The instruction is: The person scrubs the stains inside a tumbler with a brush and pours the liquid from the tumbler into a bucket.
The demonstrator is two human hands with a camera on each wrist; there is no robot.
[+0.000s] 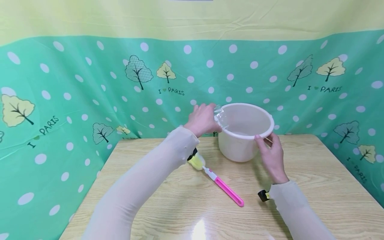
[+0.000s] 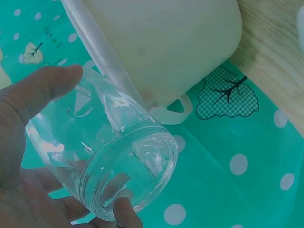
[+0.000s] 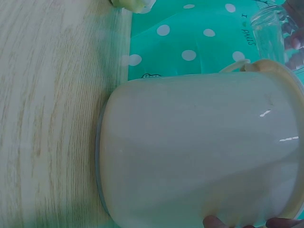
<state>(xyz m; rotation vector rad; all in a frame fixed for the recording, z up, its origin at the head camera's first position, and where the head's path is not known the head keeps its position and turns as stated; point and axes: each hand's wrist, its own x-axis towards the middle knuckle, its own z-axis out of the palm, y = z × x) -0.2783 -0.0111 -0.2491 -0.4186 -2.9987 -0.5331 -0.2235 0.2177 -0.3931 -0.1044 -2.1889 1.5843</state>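
Note:
A clear drinking glass (image 1: 220,117) is in my left hand (image 1: 201,120), tipped on its side with its mouth toward the white bucket (image 1: 238,147). In the left wrist view my thumb lies along one side of the glass (image 2: 121,121) and the fingers wrap the other, near its thick base. The bucket stands upright at the back of the table, a small lug below its rim on the left. My right hand (image 1: 272,156) grips the bucket's right rim, thumb in front and fingers behind. From the right wrist only fingertips (image 3: 214,222) show along the bucket wall.
On the wooden table (image 1: 168,203) lies a bottle brush (image 1: 228,191) with a pink handle and a yellow-and-white head, partly behind my left wrist. A green and yellow printed curtain (image 1: 192,66) hangs behind the table and along its sides.

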